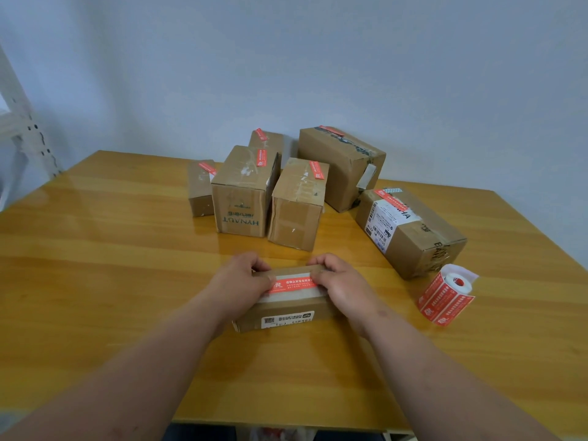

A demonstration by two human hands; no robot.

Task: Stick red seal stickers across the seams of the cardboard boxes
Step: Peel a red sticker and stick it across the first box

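Pressing a red seal sticker (294, 285) onto the small cardboard box (286, 308) at lower centre, the left hand (243, 278) and right hand (339, 281) curl over its ends, apparently pinning it. Six sealed boxes (243, 192) cluster above; the sticker roll (447, 296) stands at right on the wooden table (111, 249).

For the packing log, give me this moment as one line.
step: pressing red seal sticker onto near box | left hand: on sticker | right hand: on sticker | sticker roll: on table, right | back boxes: six sealed
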